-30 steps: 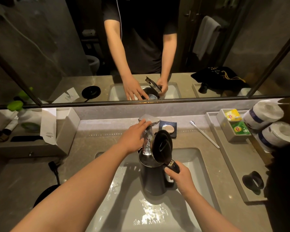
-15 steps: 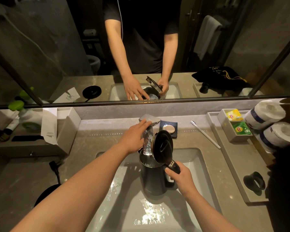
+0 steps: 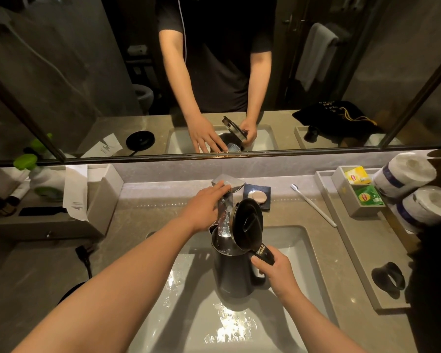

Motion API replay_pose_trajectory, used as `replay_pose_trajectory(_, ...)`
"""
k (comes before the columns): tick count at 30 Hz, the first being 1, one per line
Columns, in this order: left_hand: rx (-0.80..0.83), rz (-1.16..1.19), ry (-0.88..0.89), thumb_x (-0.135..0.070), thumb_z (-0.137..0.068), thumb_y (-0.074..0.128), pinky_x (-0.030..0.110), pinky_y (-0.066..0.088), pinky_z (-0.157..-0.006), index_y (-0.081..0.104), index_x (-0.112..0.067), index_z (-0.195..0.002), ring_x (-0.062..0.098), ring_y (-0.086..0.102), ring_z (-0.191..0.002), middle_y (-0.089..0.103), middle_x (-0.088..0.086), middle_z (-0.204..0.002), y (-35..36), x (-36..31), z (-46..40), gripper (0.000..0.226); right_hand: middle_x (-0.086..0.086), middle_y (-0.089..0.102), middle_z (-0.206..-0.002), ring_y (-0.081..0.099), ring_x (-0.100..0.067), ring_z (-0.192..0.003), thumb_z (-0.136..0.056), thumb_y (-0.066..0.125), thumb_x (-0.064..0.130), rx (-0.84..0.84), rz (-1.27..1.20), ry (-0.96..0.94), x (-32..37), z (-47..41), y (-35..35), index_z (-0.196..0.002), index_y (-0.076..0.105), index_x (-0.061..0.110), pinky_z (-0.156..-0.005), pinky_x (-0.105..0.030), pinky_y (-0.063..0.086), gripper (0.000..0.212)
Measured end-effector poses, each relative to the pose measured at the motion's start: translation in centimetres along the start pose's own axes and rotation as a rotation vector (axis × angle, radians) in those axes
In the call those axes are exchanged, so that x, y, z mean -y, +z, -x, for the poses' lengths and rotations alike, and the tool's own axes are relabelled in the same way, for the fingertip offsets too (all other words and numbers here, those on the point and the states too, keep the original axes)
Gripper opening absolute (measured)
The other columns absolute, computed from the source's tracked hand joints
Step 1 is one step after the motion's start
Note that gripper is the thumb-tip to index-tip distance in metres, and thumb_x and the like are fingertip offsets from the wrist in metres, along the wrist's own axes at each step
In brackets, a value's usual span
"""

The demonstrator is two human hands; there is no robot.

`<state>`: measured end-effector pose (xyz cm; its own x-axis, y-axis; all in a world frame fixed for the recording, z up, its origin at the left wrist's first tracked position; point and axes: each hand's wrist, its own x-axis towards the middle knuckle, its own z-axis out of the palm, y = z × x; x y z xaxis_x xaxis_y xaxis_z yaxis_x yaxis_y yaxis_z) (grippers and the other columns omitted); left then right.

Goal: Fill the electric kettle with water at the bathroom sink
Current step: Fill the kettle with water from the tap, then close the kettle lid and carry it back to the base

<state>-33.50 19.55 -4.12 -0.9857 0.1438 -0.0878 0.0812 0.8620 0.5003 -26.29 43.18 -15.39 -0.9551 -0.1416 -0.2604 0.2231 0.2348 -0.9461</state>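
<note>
Over the sink [image 3: 301, 253], in the head view, your right hand [image 3: 278, 270] is wrapped round the kettle [image 3: 236, 273] handle, lid [image 3: 247, 225] tipped up, water running in from the tap [image 3: 227, 184]. Your left hand [image 3: 205, 207] lies loosely open, fingers on the tap lever. Risk: overfill w/ the tap on, or the spout catching the lid. Sink edges close each side; room to lift toward you. Table [image 3: 138, 212] left is bare.
</note>
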Motion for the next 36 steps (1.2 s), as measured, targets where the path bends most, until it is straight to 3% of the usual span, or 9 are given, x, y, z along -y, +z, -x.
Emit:
replay_pose_trajectory(9,0.010,0.042,0.035,-0.007,-0.088,0.047,0.043,0.024,-0.113,0.031,-0.033,-0.145,0.023,0.024,-0.140,0.026,-0.002,-0.156,-0.2,0.4,-0.2,0.065,0.025,0.069,-0.085,0.063,0.006,-0.084,-0.073,0.071,0.043,0.013,0.025,-0.003,0.6,0.2,0.1,-0.086,0.066,0.050,-0.062,-0.015,0.048,0.015)
replay_pose_trajectory(14,0.116,-0.332,0.132,0.000,-0.085,0.042,0.042,0.028,-0.108,0.023,-0.040,-0.146,0.024,0.020,-0.141,0.016,-0.007,-0.159,-0.3,0.3,-0.7,0.076,0.027,0.069,-0.087,0.063,0.007,-0.085,-0.072,0.070,0.047,0.029,0.030,-0.002,0.7,0.5,0.0,-0.088,0.065,0.053,-0.060,-0.013,0.050,0.017)
replay_pose_trajectory(16,0.156,-0.354,0.148,0.001,-0.085,0.041,0.042,0.027,-0.109,0.022,-0.040,-0.146,0.025,0.019,-0.142,0.014,-0.008,-0.159,-0.2,0.4,-0.9,0.076,0.021,0.070,-0.086,0.064,0.003,-0.082,-0.071,0.070,0.048,0.030,0.025,-0.005,0.8,0.7,-0.1,-0.089,0.066,0.047,-0.060,-0.015,0.051,0.018)
replay_pose_trajectory(18,0.179,-0.218,0.109,0.004,-0.084,0.039,0.042,0.027,-0.110,0.028,-0.035,-0.146,0.025,0.020,-0.141,0.018,-0.005,-0.158,-0.4,0.4,-1.0,0.074,0.013,0.071,-0.085,0.065,-0.001,-0.077,-0.070,0.071,0.045,0.028,0.004,-0.008,0.5,0.8,-0.2,-0.089,0.068,0.038,-0.062,-0.019,0.053,0.021)
replay_pose_trajectory(20,0.118,0.100,0.013,-0.001,-0.090,0.039,0.035,0.027,-0.109,0.038,-0.028,-0.143,0.023,0.030,-0.138,0.032,0.001,-0.153,-0.6,0.0,-0.8,0.059,0.006,0.071,-0.084,0.065,-0.003,-0.075,-0.070,0.073,0.041,0.030,-0.002,-0.010,0.2,1.1,-0.5,-0.088,0.070,0.029,-0.063,-0.021,0.053,0.022)
replay_pose_trajectory(23,-0.147,0.523,-0.076,-0.025,-0.096,0.046,0.020,0.037,-0.095,0.053,-0.029,-0.131,0.014,0.049,-0.124,0.055,-0.001,-0.135,-0.7,-1.7,0.9,0.036,-0.004,0.070,-0.084,0.064,-0.006,-0.072,-0.071,0.073,0.037,0.039,-0.011,-0.018,0.0,1.7,-1.1,-0.090,0.070,0.018,-0.067,-0.023,0.051,0.027)
replay_pose_trajectory(25,-0.173,0.699,-0.052,-0.039,-0.091,0.053,0.015,0.044,-0.083,0.059,-0.035,-0.123,0.007,0.054,-0.114,0.061,-0.006,-0.125,-0.6,-3.1,2.5,0.033,-0.006,0.071,-0.084,0.065,-0.012,-0.075,-0.072,0.074,0.034,0.045,-0.017,-0.022,0.1,2.3,-1.6,-0.091,0.071,0.018,-0.067,-0.022,0.052,0.025)
replay_pose_trajectory(29,-0.095,0.640,-0.011,-0.049,-0.077,0.067,0.019,0.042,-0.084,0.062,-0.045,-0.113,-0.002,0.051,-0.110,0.061,-0.017,-0.119,-0.6,-5.2,4.8,0.037,0.001,0.071,-0.078,0.065,-0.009,-0.072,-0.074,0.074,0.028,0.051,-0.020,-0.036,0.8,3.8,-3.0,-0.090,0.072,0.020,-0.065,-0.023,0.052,0.018)
replay_pose_trajectory(36,-0.126,0.533,0.151,-0.028,-0.082,0.069,0.008,0.039,-0.087,0.069,-0.036,-0.110,-0.009,0.053,-0.108,0.064,-0.022,-0.113,-2.0,-8.8,6.8,0.029,0.007,0.065,-0.067,0.060,-0.004,-0.063,-0.071,0.074,0.024,-0.006,-0.024,-0.102,3.1,7.1,-5.8,-0.083,0.069,0.012,-0.059,-0.020,0.048,0.018)
